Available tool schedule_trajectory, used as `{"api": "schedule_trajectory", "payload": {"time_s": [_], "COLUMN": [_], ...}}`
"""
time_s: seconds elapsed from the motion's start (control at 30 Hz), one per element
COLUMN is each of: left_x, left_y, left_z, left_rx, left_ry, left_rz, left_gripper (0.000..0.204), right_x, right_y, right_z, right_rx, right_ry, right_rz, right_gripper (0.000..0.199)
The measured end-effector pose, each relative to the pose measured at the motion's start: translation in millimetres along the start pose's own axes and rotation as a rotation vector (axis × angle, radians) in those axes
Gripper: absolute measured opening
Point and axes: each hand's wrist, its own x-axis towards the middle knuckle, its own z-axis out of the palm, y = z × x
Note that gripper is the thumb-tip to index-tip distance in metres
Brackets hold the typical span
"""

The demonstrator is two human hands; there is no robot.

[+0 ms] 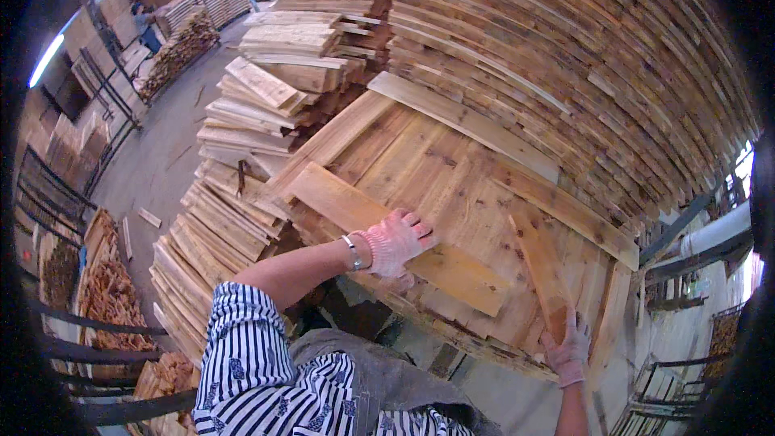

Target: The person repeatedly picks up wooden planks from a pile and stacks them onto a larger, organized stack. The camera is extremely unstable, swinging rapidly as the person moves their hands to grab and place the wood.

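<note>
My left hand (397,244), in a pinkish-white knit glove with a metal band at the wrist, grips a long wooden board (466,276) near its middle. The fingers lie over the top face and the thumb is at the near edge. This board slants across the front of a layer of planks (428,163). To the right, my right hand (568,349), also gloved, is closed round the near end of a shorter, narrower board (535,262). That board points away from me over the plank layer. The right fingertips are partly hidden behind its end.
A tall wall of stacked boards (557,56) rises behind the plank layer. Uneven piles of loose boards (234,218) stand at the left. Beyond them runs a grey floor (165,145) with scraps on it. Black metal racks (60,194) line the far left, and a person (145,28) is in the distance.
</note>
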Motion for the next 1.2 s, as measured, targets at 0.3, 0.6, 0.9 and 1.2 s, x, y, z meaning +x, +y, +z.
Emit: {"api": "schedule_trajectory", "payload": {"time_s": [0.3,0.6,0.9,1.2], "left_x": [-14,2,10,14], "left_y": [-36,-64,-59,-79], "left_z": [-5,17,21,27], "left_rx": [0.083,-0.064,-0.029,-0.199], "left_ry": [0.080,-0.065,0.004,0.017], "left_rz": [-0.071,-0.178,-0.229,-0.206], "left_gripper": [0.103,0.103,0.117,0.125], "right_x": [13,-14,-50,-12], "right_y": [16,-10,-37,-31], "right_z": [8,-64,-48,-21], "right_rx": [-0.039,0.121,-0.046,0.022], "right_ry": [0.078,0.067,-0.036,-0.113], "right_rz": [-0.079,-0.203,-0.627,-0.508], "right_gripper": [0.088,0.082,0.082,0.070]}}
